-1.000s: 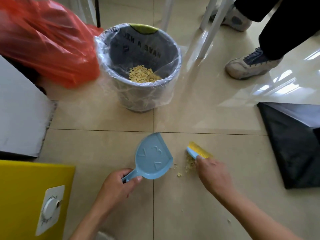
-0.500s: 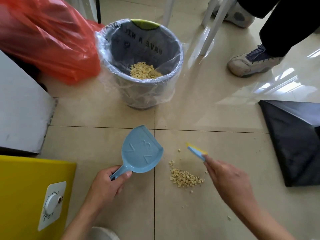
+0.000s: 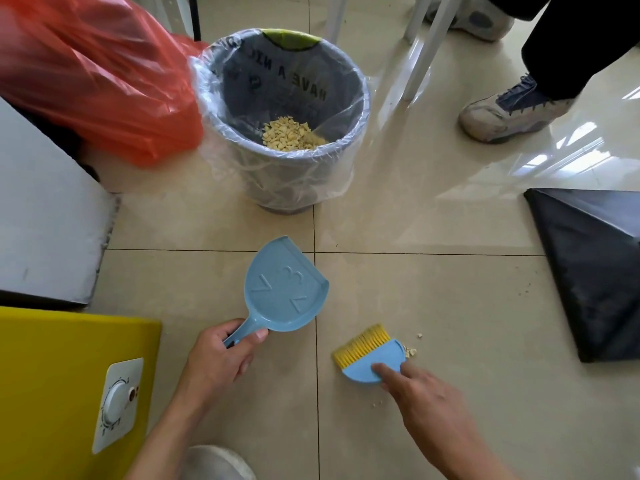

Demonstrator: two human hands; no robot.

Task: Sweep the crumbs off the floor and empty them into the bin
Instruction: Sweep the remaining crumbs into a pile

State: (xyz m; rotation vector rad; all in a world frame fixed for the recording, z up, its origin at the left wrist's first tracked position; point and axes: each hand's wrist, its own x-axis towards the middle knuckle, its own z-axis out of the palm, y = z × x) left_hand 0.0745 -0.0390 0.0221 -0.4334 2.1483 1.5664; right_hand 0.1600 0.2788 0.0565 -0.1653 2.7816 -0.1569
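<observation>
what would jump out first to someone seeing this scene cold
Probably the two blue tools low in the middle of the tiled floor: the left hand grips the dustpan by its handle, and the right hand presses the yellow-bristled brush down beside a few crumbs. Beyond them stands the plastic-lined bin with a pale heap of crumbs inside, and a bright red bag to its left.

We see an orange plastic bag [image 3: 93,81] at upper left, a black bag [image 3: 595,268] lying flat at right, and a bystander's sneaker [image 3: 509,109] near white chair legs [image 3: 420,50].
</observation>
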